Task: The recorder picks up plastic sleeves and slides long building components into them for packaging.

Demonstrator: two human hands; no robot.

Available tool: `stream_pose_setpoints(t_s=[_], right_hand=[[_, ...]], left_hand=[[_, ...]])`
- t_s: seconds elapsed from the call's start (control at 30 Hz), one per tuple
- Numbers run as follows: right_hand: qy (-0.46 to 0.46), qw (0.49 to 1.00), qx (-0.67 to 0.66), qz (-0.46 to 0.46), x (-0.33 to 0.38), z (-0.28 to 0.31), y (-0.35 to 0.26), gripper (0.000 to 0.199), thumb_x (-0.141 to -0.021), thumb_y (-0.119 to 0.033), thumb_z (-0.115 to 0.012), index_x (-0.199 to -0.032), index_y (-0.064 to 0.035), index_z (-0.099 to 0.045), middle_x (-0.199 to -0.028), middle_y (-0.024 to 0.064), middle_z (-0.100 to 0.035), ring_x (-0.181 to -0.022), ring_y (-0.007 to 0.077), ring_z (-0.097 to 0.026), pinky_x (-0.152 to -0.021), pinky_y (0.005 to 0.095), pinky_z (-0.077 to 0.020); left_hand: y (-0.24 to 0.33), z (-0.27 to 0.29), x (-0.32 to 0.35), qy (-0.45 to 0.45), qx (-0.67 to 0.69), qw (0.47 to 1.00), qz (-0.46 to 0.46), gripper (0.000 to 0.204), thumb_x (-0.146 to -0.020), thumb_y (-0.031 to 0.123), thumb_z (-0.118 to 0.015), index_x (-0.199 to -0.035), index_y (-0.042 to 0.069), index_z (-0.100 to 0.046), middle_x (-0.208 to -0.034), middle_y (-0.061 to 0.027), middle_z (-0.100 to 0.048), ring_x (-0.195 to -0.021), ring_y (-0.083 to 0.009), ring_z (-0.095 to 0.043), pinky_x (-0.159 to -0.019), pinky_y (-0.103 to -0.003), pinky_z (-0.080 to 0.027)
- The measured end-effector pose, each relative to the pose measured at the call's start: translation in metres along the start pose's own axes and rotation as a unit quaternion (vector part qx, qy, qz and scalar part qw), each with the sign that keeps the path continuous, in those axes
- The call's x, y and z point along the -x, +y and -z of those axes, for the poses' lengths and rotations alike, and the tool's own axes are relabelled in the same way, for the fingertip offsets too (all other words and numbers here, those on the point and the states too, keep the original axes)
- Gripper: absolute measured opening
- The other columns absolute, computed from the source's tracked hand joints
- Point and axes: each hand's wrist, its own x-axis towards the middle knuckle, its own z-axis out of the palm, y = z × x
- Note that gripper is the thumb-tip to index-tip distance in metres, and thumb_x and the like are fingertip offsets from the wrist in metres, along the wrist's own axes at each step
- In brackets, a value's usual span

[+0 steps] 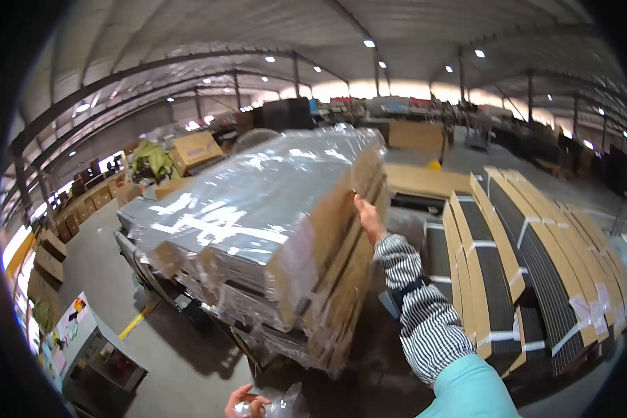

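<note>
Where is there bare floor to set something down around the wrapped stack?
Bare grey floor lies left of the plastic-wrapped stack, bordered by the small cabinet and the yellow floor line. Right of the stack it is crowded: the right hand reaches in beside leaning panel bundles.

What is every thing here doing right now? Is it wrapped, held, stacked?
Wrapped stack: covered in clear film, tilted.
Right hand: open, pressed flat on the stack's cardboard side.
Left hand: gripping crumpled clear film.
Dark panels: cardboard-edged, strapped, leaning in rows.
</note>
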Motion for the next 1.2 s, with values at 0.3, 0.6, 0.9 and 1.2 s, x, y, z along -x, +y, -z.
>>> stream_pose_setpoints(t_s=[0.3,0.6,0.9,1.2], right_hand=[[0.073,0.772,0.610,-0.165,0.381,0.192,0.085,0.078,-0.077,-0.040,-0.076,-0.137,-0.0023,-0.044,-0.147,0.0263,-0.032,-0.133,0.0440,-0.032,-0.104,0.0558,-0.0306],[0.028,0.700,0.592,-0.397,0.421,0.177,0.100,0.103,-0.068,-0.042,-0.079,-0.153,-0.0235,-0.025,-0.162,0.0189,-0.003,-0.147,0.0399,-0.011,-0.101,0.0707,-0.0275],[-0.130,0.946,0.203,-0.216,0.543,0.131,-0.080,0.069,-0.077,-0.036,-0.078,-0.134,-0.0067,-0.052,-0.139,0.0153,-0.048,-0.137,0.0315,-0.033,-0.107,0.0523,-0.0297],[0.142,0.974,-0.032,-0.175,0.581,0.101,-0.182,0.008,-0.090,-0.002,-0.067,-0.094,0.0021,-0.072,-0.078,0.0013,-0.056,-0.069,0.0080,-0.047,-0.062,0.0222,-0.0386]], left_hand=[[-0.036,-0.066,-0.039,-0.092,-0.085,0.992,0.000,0.035,-0.090,0.017,-0.067,-0.121,0.002,-0.059,-0.093,-0.0113,-0.068,-0.079,-0.0197,-0.062,-0.071,-0.030,-0.050],[-0.049,-0.109,-0.016,-0.200,0.094,0.974,0.056,0.031,-0.088,0.004,-0.064,-0.118,0.003,-0.057,-0.087,-0.0092,-0.067,-0.062,-0.0047,-0.046,-0.053,-0.019,-0.034],[-0.045,-0.085,0.022,-0.256,0.163,0.951,0.064,0.035,-0.089,0.005,-0.064,-0.123,0.000,-0.055,-0.090,-0.0100,-0.068,-0.067,-0.0056,-0.050,-0.060,-0.019,-0.040],[-0.062,-0.067,0.083,-0.279,0.119,0.950,0.071,0.025,-0.078,0.004,-0.079,-0.098,0.001,-0.064,-0.089,-0.0047,-0.063,-0.079,-0.0076,-0.055,-0.071,-0.021,-0.043]])
